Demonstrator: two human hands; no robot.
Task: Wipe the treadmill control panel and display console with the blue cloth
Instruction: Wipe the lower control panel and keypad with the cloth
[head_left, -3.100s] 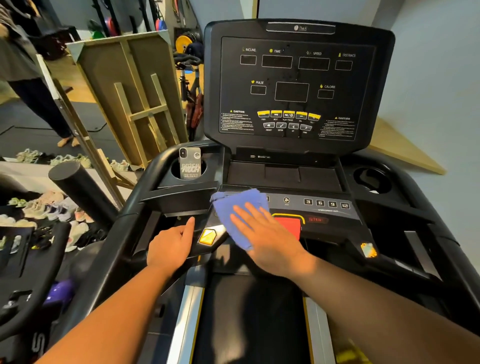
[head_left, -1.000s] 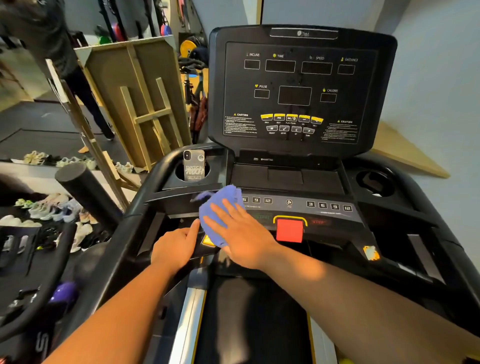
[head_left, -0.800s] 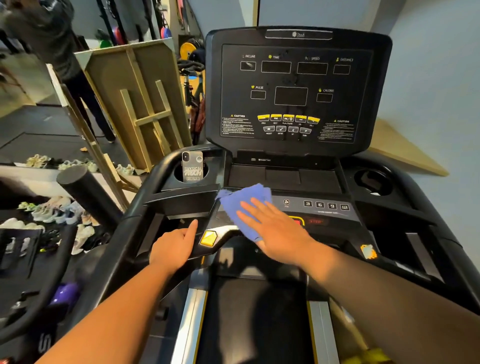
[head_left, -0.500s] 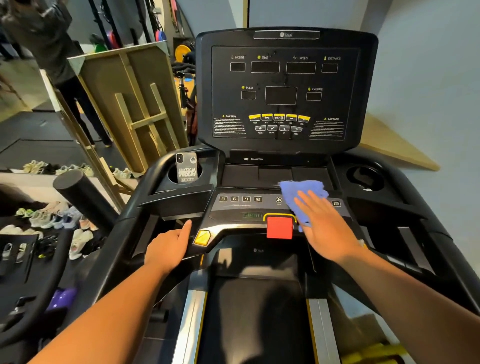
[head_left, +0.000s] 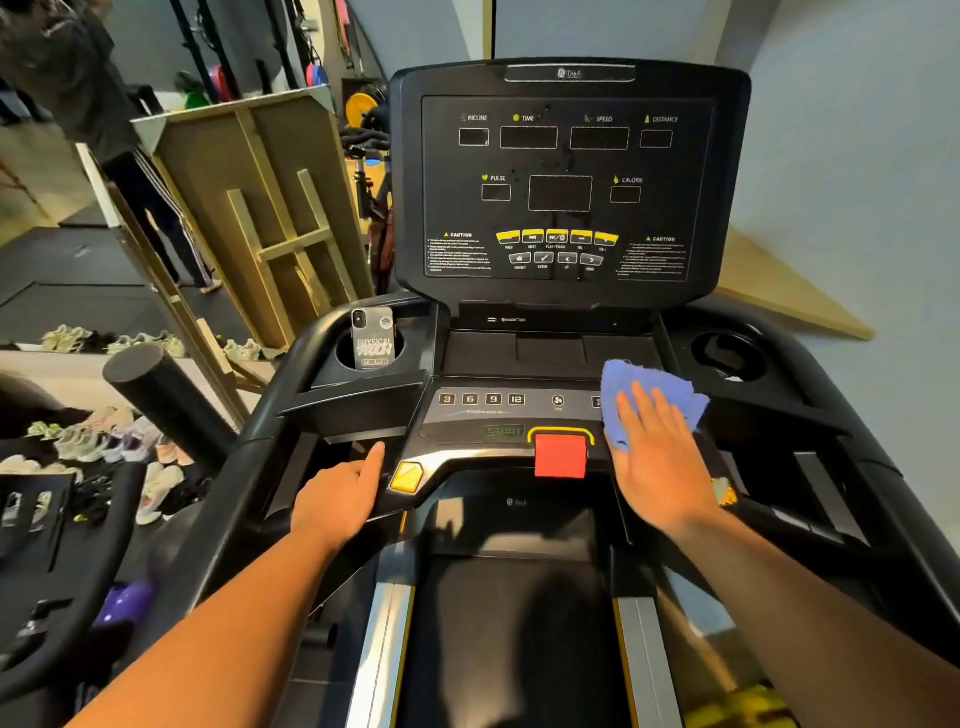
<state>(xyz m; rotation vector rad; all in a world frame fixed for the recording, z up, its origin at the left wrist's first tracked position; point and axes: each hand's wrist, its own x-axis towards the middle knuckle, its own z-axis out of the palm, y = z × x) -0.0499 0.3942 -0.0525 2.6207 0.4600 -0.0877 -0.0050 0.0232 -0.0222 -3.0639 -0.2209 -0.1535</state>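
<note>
Only the head view is given, so every line reads from it.

Right hand: right hand (head_left: 661, 457) lies flat on the blue cloth (head_left: 644, 397), fingers straight and slightly spread, pressing down rather than curling round it.

Cloth position: it sits on the right end of the control panel (head_left: 498, 415), just right of the red stop button (head_left: 560, 455), covering the right-hand number keys; the left keys and the START label show bare.

Cloth to fingers: the fabric bunches ahead of the fingertips, up and away from the person, with a little spilling out to the right.

Left hand: left hand (head_left: 340, 499) rests on the panel's lower left edge beside the yellow tab (head_left: 407, 476), fingers extended and mostly together, holding nothing.

Key relation: display console (head_left: 569, 187) stands upright directly above and behind the cloth, well apart from it; the panel's long axis runs left to right.

Nearer hand: the right one, already on the cloth, is the better placed to reach the console.

Likely next: probably a lift up to the display, though streaks on its dark face are too faint to judge.

Nearby: a phone (head_left: 373, 339) stands in the left cup holder (head_left: 358, 364).
</note>
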